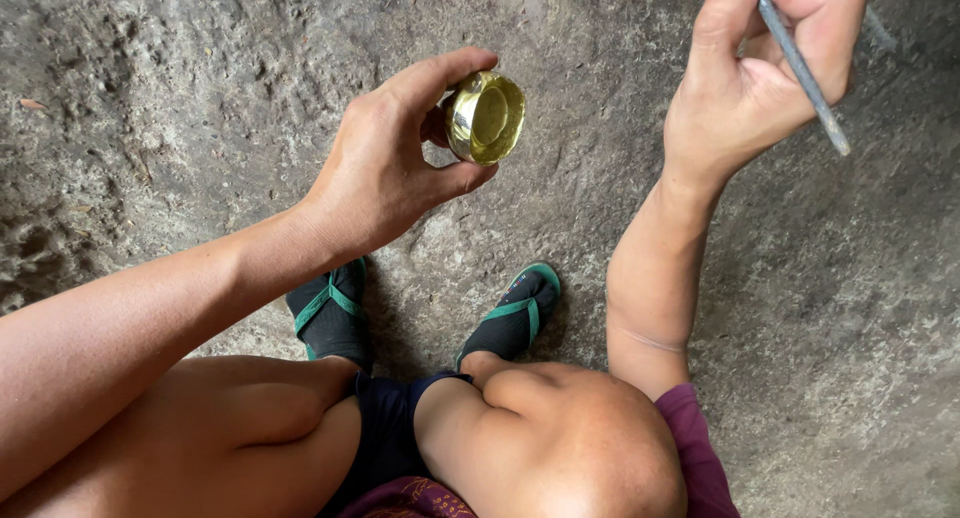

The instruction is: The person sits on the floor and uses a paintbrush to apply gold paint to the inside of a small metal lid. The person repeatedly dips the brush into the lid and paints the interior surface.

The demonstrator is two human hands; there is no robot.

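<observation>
Brass cup [486,116] pinched in left hand [385,168], metal rod [803,73] gripped in right hand [765,68].
Near: knees, black sandals w/ green straps [517,316] on rough grey ground [200,98]. Farther up: cup held sideways above ground, mouth facing camera-right, looks empty; thumb + fingers closed on rim. Rod runs diagonal, tip lower right.

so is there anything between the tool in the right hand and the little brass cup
Nothing visible. The left hand holds the brass cup with its open side clear, and only bare ground shows between it and the thin metal tool gripped in the right hand.
</observation>
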